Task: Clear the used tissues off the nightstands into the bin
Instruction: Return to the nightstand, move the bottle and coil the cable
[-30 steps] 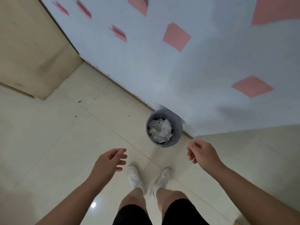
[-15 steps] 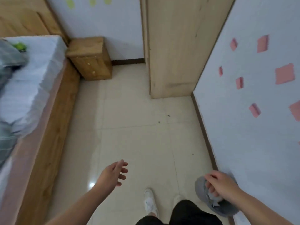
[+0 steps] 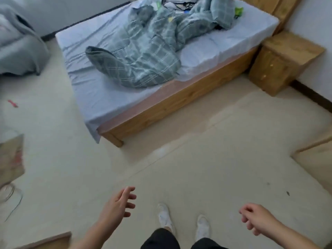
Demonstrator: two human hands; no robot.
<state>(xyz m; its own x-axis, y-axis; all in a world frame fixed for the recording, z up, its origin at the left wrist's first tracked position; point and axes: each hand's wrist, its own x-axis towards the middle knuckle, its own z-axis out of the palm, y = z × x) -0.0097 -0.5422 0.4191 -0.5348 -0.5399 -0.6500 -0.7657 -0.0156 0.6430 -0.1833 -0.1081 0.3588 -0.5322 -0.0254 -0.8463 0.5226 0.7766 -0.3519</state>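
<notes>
ROOM LIST, as seen standing by:

1. used tissues: none showing anywhere in view; neither hand is carrying one. Handling, est.: v. light, soft, no stiffness, poss. damp. Prob. best pinching the whole wad w/ fingertips from above, since a loose corner is likely tearing or trailing. Light enough to be drifting off if let go high over a container
2. bin: not in view, so contents n/a
3. light wooden nightstand w/ small round knobs [image 3: 285, 56]: standing just beside the head end of the bed, against the wall. Its drawer fronts are sitting closed, insides hidden. No tissue is showing on its top from this angle
4. left hand [image 3: 118, 203]: hanging low in front, fingers spread & relaxed, gripping nothing
5. right hand [image 3: 255, 218]: hanging low, fingers loosely curled inward, holding nothing
6. low wooden bed frame w/ pale blue sheet [image 3: 179, 99]: grey-green checked quilt [image 3: 143, 56] is lying rumpled on top
7. brown cardboard-looking box [image 3: 10, 159]: sitting at far left edge, blurred; contents cannot tell
8. pale tiled floor [image 3: 197, 159]: person is standing on it in white shoes [image 3: 164, 214], well apart from the nightstand, facing the bed
</notes>
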